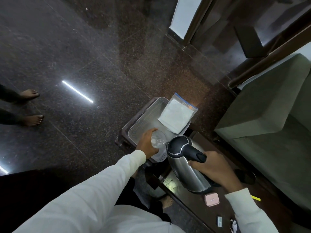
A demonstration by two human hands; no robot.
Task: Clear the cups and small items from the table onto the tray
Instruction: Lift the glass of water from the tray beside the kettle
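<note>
A white perforated tray (148, 113) rests on a small dark stool. My left hand (147, 142) grips a clear glass cup (158, 140) held over the tray's near end. My right hand (213, 167) holds the black handle of a steel electric kettle (185, 165), which is tilted with its spout toward the glass. A clear zip bag with white contents (176, 113) lies across the tray's far right corner. On the dark table (193, 204) lie a small pink case (211, 200), a small grey item (219, 221) and a yellow strip (255, 198).
A green sofa (272, 115) stands right of the table. Another person's bare feet (32, 105) are on the dark polished floor at far left. A black round object (245, 176) sits on the table behind my right hand. Wooden door frames rise at the top right.
</note>
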